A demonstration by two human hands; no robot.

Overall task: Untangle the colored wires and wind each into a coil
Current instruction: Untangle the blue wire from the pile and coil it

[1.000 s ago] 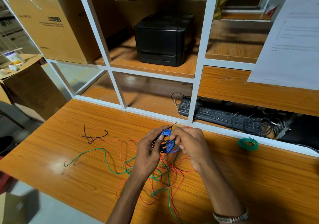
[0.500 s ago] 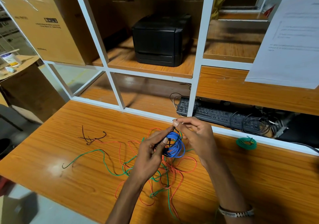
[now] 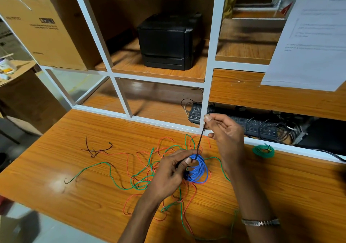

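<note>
Black printer (image 3: 166, 40), cardboard box (image 3: 43, 31) and keyboard (image 3: 249, 124) occupy shelves.

Left hand (image 3: 169, 175) grips a blue wire coil (image 3: 198, 169) just above the wooden desk (image 3: 89, 192). Right hand (image 3: 227, 136) pinches the upper end of a thin black tie (image 3: 201, 138), pulled taut up from the coil. Loose green wire (image 3: 104, 165) and orange wire (image 3: 131, 201) tangled on the desk under both hands. Short black ties (image 3: 95, 149) lie to the left. Finished green coil (image 3: 263, 151) sits well right, near the white frame (image 3: 119, 96). Black keyboard (image 3: 250, 124) on the shelf behind.
</note>
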